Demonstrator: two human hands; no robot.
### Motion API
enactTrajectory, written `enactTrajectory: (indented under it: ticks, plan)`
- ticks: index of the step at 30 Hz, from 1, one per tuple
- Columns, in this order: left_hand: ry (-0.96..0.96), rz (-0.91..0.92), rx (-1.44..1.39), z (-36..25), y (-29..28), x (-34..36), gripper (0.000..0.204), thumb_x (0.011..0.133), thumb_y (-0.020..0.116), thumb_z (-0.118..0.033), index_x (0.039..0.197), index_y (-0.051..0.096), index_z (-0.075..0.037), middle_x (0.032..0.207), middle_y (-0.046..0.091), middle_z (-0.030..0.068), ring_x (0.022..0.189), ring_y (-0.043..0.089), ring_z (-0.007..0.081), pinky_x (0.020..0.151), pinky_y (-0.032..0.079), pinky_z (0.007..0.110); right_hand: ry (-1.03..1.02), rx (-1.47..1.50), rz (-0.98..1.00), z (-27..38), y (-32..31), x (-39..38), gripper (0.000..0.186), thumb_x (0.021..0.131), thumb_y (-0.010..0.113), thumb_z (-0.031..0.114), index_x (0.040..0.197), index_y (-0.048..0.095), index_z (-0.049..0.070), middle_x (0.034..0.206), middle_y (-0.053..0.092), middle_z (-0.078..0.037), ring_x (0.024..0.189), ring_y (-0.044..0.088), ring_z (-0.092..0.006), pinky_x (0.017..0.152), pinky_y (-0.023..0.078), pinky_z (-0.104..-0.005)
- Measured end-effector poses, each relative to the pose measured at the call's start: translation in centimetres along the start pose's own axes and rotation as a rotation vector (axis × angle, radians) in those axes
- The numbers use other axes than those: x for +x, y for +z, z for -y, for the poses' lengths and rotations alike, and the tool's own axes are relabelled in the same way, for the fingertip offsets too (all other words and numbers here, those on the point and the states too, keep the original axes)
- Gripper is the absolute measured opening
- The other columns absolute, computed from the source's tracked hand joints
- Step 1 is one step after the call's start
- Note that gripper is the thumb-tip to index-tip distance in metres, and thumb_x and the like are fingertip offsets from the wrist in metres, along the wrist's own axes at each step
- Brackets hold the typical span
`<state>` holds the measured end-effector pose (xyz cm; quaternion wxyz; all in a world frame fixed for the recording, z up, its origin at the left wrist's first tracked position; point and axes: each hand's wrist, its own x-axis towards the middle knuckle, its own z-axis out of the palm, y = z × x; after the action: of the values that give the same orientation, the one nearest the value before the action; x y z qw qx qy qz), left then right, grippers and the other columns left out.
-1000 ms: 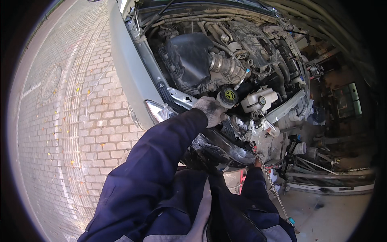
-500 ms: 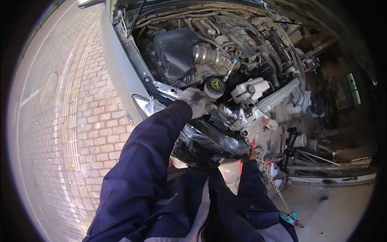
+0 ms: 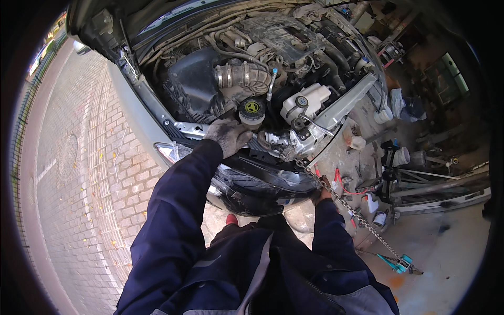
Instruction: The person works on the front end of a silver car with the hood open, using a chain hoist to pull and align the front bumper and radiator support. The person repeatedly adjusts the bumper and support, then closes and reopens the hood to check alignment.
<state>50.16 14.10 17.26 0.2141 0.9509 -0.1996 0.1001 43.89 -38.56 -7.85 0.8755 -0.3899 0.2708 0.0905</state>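
My left hand [image 3: 229,138], in a grey, blackened work glove, curls over the upper edge of a dark headlight [image 3: 262,184] at the car's front corner. Just beyond the glove stands a fluid reservoir with a black cap [image 3: 252,109]. My right hand [image 3: 322,190] is low at the headlight's right end, partly hidden behind a steel chain [image 3: 349,207]; its fingers cannot be made out. The chain runs from the car's front frame down to a teal lever hoist [image 3: 401,264] on the floor.
The open engine bay holds a black air filter box [image 3: 194,79], a ribbed intake hose [image 3: 244,76] and a white tank [image 3: 310,102]. Block paving [image 3: 105,173] lies left. At right are a white jug [image 3: 371,203], a red cable [image 3: 344,185] and metal bars [image 3: 436,194].
The view has shifted, so the car sits farther left and more of the hoist and floor shows. Both hands stay at about the same places on the car.
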Motion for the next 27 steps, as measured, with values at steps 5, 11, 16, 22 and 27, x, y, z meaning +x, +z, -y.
enactTrajectory:
  ticks: [5,11,16,22,27]
  plan:
    - [0.016,-0.01,-0.018,-0.2,0.2,0.2,0.045,0.107,0.052,-0.051,0.122,0.078,-0.017,0.111,0.076,0.0137,0.109,0.07,0.0347,0.099,0.052,0.047,-0.047,0.147,-0.126,-0.5,1.9,-1.7,0.046,0.109,0.056,0.048,0.112,0.07,0.005,0.116,0.078,-0.016,0.106,0.074,-0.0336,0.1,0.058,-0.0515]
    - [0.035,0.043,0.009,-0.3,0.5,0.8,0.047,0.107,0.05,-0.055,0.12,0.078,-0.018,0.112,0.077,0.012,0.109,0.07,0.0345,0.099,0.052,0.047,0.019,0.264,-0.055,-2.3,2.0,-6.1,0.065,0.114,0.037,0.054,0.132,0.066,0.0,0.126,0.074,-0.022,0.115,0.072,-0.0365,0.106,0.056,-0.0496]
    - [-0.144,0.192,-0.065,-1.2,0.5,3.0,0.046,0.108,0.049,-0.049,0.118,0.077,-0.015,0.115,0.075,0.0178,0.11,0.069,0.0389,0.101,0.051,0.051,0.163,-0.083,-0.254,-3.4,-3.3,-9.9,0.046,0.11,0.051,0.049,0.124,0.066,0.008,0.093,0.074,-0.012,0.07,0.073,-0.0262,0.062,0.062,-0.042]
    - [-0.209,0.185,-0.122,-8.7,2.8,6.7,0.049,0.104,0.055,-0.051,0.117,0.076,-0.008,0.121,0.072,0.021,0.111,0.068,0.0419,0.101,0.052,0.051,0.227,-0.113,-0.25,-3.9,-10.9,-14.2,0.032,0.109,0.061,0.041,0.109,0.066,0.009,0.079,0.067,-0.005,0.061,0.067,-0.0207,0.053,0.059,-0.0374]
    - [-0.252,0.212,-0.109,-9.7,5.0,7.5,0.05,0.103,0.056,-0.049,0.121,0.076,-0.007,0.118,0.073,0.0242,0.116,0.067,0.0424,0.101,0.051,0.052,0.255,-0.12,-0.314,-4.6,-14.4,-16.6,0.033,0.108,0.061,0.041,0.103,0.065,0.008,0.073,0.064,-0.005,0.057,0.065,-0.021,0.05,0.058,-0.0371]
